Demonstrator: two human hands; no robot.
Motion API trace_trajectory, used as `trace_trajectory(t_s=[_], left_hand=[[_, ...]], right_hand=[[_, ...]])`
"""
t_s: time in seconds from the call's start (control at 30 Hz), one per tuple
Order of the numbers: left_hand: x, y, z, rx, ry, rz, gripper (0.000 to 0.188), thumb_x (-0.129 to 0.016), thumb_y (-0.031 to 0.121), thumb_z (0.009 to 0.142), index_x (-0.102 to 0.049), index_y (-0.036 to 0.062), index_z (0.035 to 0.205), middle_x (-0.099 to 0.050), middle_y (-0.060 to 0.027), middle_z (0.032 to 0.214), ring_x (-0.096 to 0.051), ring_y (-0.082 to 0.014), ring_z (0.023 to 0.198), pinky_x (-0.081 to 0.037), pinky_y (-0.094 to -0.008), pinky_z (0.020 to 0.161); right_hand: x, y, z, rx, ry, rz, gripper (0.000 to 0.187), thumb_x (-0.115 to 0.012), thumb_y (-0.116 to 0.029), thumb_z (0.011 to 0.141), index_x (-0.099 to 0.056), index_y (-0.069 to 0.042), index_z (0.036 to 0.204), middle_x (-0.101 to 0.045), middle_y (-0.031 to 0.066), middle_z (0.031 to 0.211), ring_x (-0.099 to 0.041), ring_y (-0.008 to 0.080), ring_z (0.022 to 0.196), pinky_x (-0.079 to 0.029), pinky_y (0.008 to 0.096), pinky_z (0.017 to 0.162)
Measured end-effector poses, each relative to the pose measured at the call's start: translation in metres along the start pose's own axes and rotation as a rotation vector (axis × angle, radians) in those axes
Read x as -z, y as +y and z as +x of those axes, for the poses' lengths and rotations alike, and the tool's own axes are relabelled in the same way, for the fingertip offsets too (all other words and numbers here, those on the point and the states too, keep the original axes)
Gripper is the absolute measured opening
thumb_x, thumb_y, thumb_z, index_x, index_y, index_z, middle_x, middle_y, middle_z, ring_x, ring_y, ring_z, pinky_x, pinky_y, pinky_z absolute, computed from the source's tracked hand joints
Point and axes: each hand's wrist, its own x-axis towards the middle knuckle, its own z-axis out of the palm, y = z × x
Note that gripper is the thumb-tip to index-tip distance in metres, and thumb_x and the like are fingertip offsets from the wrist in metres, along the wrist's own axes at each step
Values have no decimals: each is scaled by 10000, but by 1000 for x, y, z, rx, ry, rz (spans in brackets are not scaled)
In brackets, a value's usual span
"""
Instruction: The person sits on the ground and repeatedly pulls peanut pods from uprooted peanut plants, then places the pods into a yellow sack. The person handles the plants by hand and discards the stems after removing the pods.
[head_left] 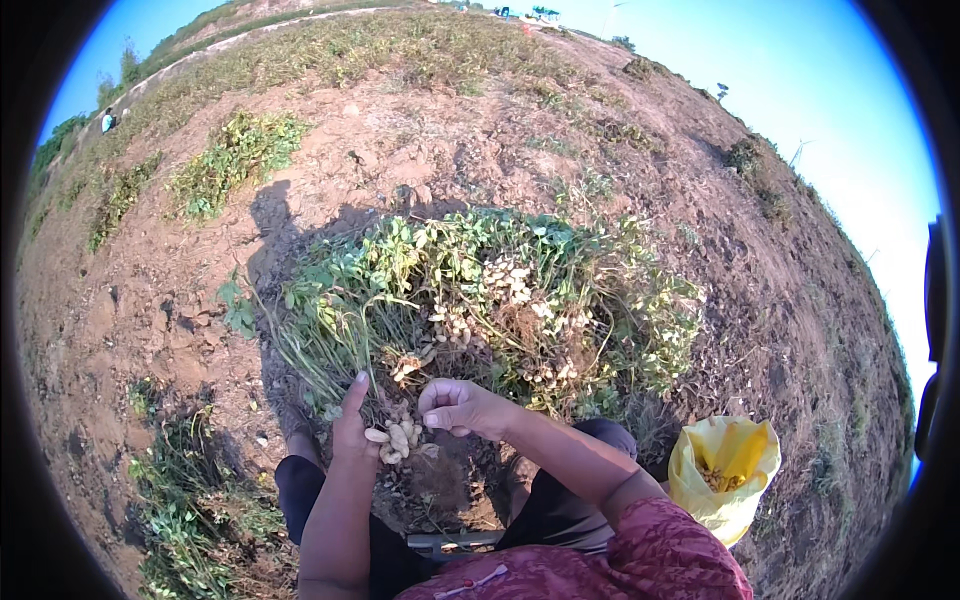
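Note:
My left hand [350,432] is closed round the base of a peanut plant, thumb pointing up, and a cluster of pale peanut pods [398,440] hangs beside its palm. The plant's green stems [325,345] reach away from me toward the pile. Just right of the cluster is my right hand [462,408], its fingers curled together; whether a pod is between them I cannot make out. Beyond both hands lies a heap of pulled peanut plants [400,265], with many pods [508,280] and roots showing.
At my right stands an open yellow sack [725,460] with peanuts [718,480] inside. More green plants [185,510] lie on the soil at near left, and another bunch [240,160] at far left. A distant person [108,121] is at the field's left edge.

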Motion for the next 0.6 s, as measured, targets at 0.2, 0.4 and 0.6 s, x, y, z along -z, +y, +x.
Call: trace_trajectory(t_s=[0.2,0.4,0.6], left_hand=[[9,-16,15,-69,18,143,339,-710,101,749,-528,6,1018,-601,-75,791,-598,-178,586,-511,-308,489],[4,-18,10,-383,-50,447,355,-678,7,722,-522,-7,1040,-598,-68,900,-588,-145,699,-488,-264,604],[18,-12,23,-638,96,653,351,-707,72,725,-530,-64,995,-611,-74,898,-571,-141,764,-466,-280,704]], right_hand=[[-15,27,11,330,292,-779,343,-740,-291,735,-498,-49,758,-450,27,611,-418,101,550,-372,283,502],[-19,28,5,231,247,-829,295,-684,-216,770,-449,-46,718,-442,43,610,-412,116,541,-371,289,498],[-12,40,23,31,227,-344,162,-585,-198,865,-534,-44,849,-476,-33,694,-428,55,609,-376,243,531]])
